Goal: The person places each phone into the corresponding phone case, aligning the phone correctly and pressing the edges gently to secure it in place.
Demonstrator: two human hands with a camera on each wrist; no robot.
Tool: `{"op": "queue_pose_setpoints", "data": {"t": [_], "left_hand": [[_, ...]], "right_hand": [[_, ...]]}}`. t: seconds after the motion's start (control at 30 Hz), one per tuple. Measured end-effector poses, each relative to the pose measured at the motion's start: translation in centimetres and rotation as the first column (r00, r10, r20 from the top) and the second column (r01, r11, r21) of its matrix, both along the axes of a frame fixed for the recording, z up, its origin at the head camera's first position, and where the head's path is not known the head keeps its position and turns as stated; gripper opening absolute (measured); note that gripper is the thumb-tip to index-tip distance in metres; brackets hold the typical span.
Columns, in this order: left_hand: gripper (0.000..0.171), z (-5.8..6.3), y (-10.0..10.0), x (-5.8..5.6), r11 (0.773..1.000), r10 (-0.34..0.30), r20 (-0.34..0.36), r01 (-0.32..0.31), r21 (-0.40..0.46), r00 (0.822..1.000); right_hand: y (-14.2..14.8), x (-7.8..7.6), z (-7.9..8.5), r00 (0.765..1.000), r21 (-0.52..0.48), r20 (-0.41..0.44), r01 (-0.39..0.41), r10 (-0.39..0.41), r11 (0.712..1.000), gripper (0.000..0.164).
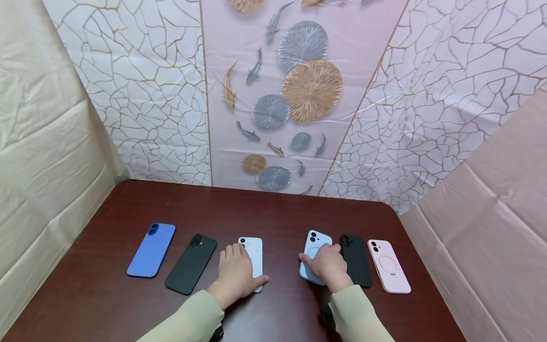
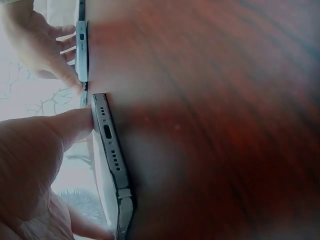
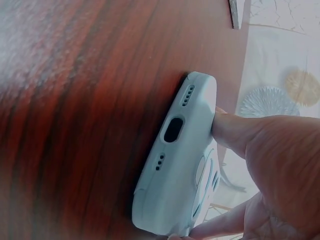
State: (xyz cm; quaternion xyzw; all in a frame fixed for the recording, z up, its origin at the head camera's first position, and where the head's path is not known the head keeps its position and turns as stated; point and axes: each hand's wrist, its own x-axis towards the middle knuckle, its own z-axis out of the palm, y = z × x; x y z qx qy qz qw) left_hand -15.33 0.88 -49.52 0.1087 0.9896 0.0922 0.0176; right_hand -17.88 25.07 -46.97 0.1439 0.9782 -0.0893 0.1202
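Observation:
On the table my left hand (image 1: pixel 236 273) grips a white phone (image 1: pixel 257 256) across its width, thumb at the right edge and fingers over the left. Its bottom edge with the charging port (image 2: pixel 107 131) faces the left wrist camera. My right hand (image 1: pixel 328 265) holds a light blue phone case (image 1: pixel 314 241) with a ring on its back, thumb on the left edge and fingers at the right. In the right wrist view the case's port cutout (image 3: pixel 173 130) shows along its lower end. Part of each back is hidden under the hand.
Left of my left hand lie a dark green phone (image 1: pixel 191 264) and a blue phone (image 1: pixel 151 250). Beside my right hand are a black phone case (image 1: pixel 356 261) and a pink one (image 1: pixel 389 267). A patterned cloth (image 1: pixel 363 156) hangs behind the dark red table (image 1: pixel 282 213).

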Motion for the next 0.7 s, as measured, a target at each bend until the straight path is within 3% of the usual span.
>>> {"op": "queue_pose_setpoints", "data": {"t": [0.4, 0.57, 0.7], "left_hand": [[0.115, 1.0, -0.8, 0.0, 0.998, -0.043, 0.056, 0.04, 0.041, 0.998], [0.119, 1.0, -1.5, 0.0, 0.999, -0.023, 0.077, 0.021, 0.03, 0.997], [0.118, 1.0, -1.8, 0.1, 0.998, 0.002, 0.102, -0.009, 0.069, 0.995]], "right_hand": [[-0.2, -0.2, 0.3, 0.999, 0.086, 0.041, -0.009, 0.006, 0.996, 0.099], [-0.4, -0.3, 0.0, 0.999, 0.085, 0.048, -0.01, 0.005, 0.996, 0.1], [-0.5, -0.3, -0.1, 0.999, 0.088, 0.046, -0.004, 0.0, 0.996, 0.1]]}}
